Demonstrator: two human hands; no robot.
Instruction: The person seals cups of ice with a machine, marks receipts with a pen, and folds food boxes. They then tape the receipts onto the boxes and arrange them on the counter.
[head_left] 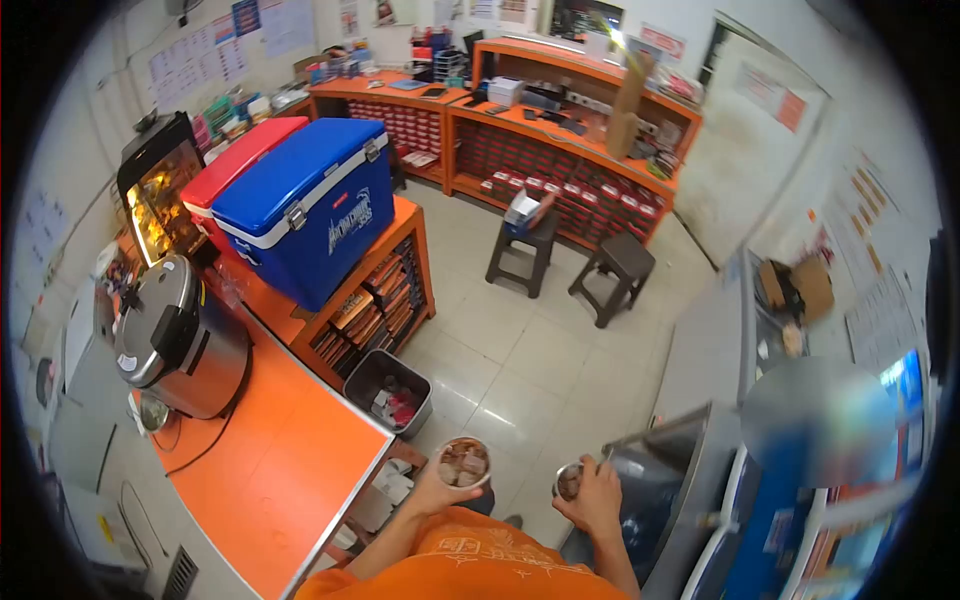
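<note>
My left hand [431, 496] is wrapped round a cup [464, 463] that I see from above, filled with what looks like ice in a brown drink. It is held in front of my orange shirt, beyond the corner of the orange table [262, 480]. My right hand [598, 498] grips a second, smaller-looking cup [569, 482] with brownish, icy-looking contents. The two cups are apart, with floor tiles showing between them. Beside my right hand is an open grey bin-like container [650, 455] with dark bluish plastic inside.
A large steel rice cooker [190, 335] stands on the table at the left. Blue [310, 210] and red [240, 160] cooler boxes rest on an orange shelf unit. A waste bin [388, 395] stands below. Two dark stools [615, 270] are on the floor ahead.
</note>
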